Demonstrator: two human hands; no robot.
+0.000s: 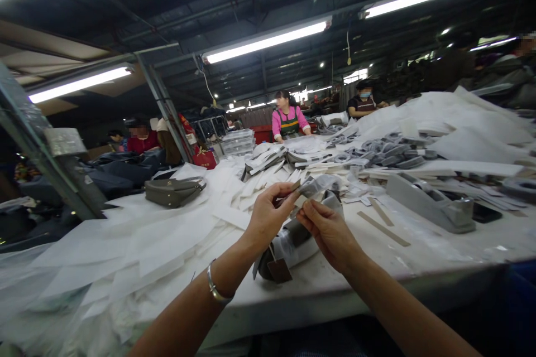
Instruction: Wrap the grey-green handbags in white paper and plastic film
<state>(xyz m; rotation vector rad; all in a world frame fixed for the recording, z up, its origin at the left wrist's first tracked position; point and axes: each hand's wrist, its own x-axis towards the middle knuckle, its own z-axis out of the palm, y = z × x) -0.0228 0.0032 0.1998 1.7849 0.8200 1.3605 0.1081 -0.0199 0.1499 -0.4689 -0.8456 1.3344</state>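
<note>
Observer: What do your hands grip?

Operator: Seen through the head camera, my left hand [271, 207] pinches a small tan piece [297, 185] between thumb and fingers. My right hand [329, 228] pinches a pale piece [302, 201] just beside it. Whether the two pieces join behind the fingertips, I cannot make out.

Observer: Where is the work, and how far along?

Operator: A dark, bag-like bundle [298, 232] lies on the desk [422, 259], below both hands and near the middle of the front edge. Pale film covers part of its body; dark surface is bare at the near end, where a brown tag [280, 271] hangs. I judge it part-finished: covering partly on, the pinched pieces not yet laid flat. How much remains, I cannot say.

Observer: Its orientation?

Operator: The long axis runs obliquely, from the tagged end by the front edge toward the far right corner. The tagged end points toward the front edge and leftward.

Observer: And around it?

Operator: Toward the right side of the desk, two loose tan strips [383, 228], then a grey tape dispenser [431, 206]. Toward the left side, an olive handbag [171, 192] rests among white sheets [125, 234].
</note>
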